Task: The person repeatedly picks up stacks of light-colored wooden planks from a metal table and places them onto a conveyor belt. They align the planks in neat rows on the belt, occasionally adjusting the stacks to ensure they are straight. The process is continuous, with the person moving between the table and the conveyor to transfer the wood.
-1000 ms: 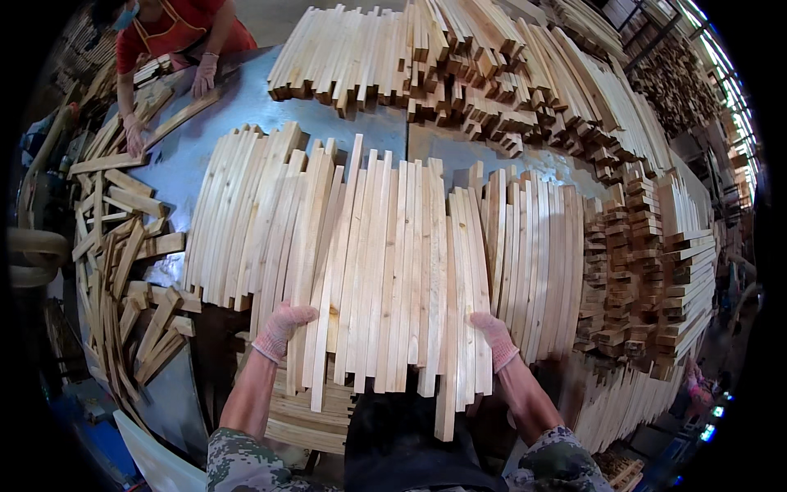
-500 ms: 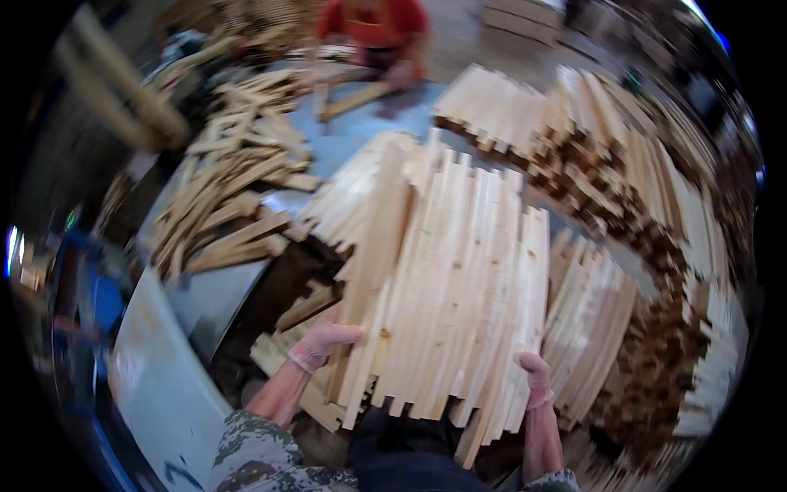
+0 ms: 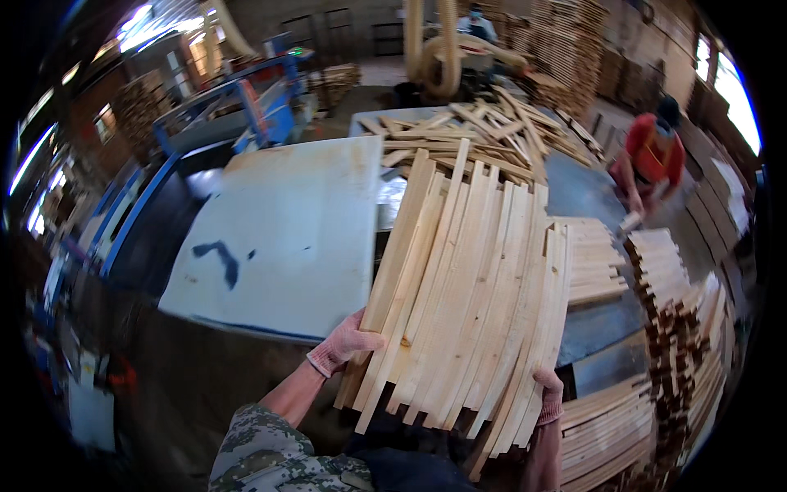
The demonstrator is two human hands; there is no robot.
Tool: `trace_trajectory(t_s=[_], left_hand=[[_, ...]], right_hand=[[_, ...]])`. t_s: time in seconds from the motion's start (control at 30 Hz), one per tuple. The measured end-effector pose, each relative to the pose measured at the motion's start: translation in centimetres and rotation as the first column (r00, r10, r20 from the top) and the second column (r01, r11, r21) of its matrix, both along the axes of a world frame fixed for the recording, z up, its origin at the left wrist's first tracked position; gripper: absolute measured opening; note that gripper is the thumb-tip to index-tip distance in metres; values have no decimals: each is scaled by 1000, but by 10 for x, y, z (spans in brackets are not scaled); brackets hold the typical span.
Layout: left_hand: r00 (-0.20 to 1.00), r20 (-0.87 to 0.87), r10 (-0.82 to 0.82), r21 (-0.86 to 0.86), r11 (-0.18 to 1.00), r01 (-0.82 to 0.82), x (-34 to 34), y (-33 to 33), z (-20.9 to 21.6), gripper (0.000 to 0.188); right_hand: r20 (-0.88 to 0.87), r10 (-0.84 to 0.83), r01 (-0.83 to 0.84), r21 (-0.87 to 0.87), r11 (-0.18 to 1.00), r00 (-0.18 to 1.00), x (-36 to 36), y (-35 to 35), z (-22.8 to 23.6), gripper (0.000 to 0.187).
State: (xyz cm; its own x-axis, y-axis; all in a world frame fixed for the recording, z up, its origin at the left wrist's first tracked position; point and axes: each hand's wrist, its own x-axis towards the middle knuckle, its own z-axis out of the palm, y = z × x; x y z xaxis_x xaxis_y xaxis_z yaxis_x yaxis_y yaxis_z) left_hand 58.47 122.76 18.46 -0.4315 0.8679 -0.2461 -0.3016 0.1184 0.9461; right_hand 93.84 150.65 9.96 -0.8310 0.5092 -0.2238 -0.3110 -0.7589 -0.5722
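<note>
Left hand and right hand hold a row of wood strips

The row sits squeezed between the 2 gloved hands, in front of the person's body, with the thumbs over its outer strips. The hands are wide apart, 1 at each lower side. Most of the fingers are hidden behind the wood, so their exact grip cannot be told. The right forearm is cut off by the lower edge, and the strips cover much of the dark clothing.

Beyond the row, a pile of loose sticks is partly covered by its upper ends. A stack of strips on the metal table is also partly hidden. The hands of a co-worker in red are too small to make out well. Farther back, a person is mostly blocked from view.

Compared with 1.0 s ago, the view has swung left: the white panel, then only a sliver at lower left, now shows almost whole, just left of the row. The co-worker in red now appears at the right instead of upper left. The same hands keep the row between them.
</note>
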Motion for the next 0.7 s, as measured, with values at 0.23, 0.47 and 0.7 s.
trace_trajectory(t_s=[0.23, 0.47, 0.7], left_hand=[[939, 150, 310, 103, 940, -326, -40, -190, -32, 86], [819, 388, 423, -65, 899, -434, -143, -356, -54, 66], [782, 417, 463, -139, 883, -448, -258, -461, -56, 55]], right_hand=[[36, 438, -434, -85, 897, 898, -161, -80, 41, 77], [263, 510, -492, -138, 860, 819, -308, -178, -23, 56], [457, 307, -438, 213, 873, 835, -432, -292, -36, 52]])
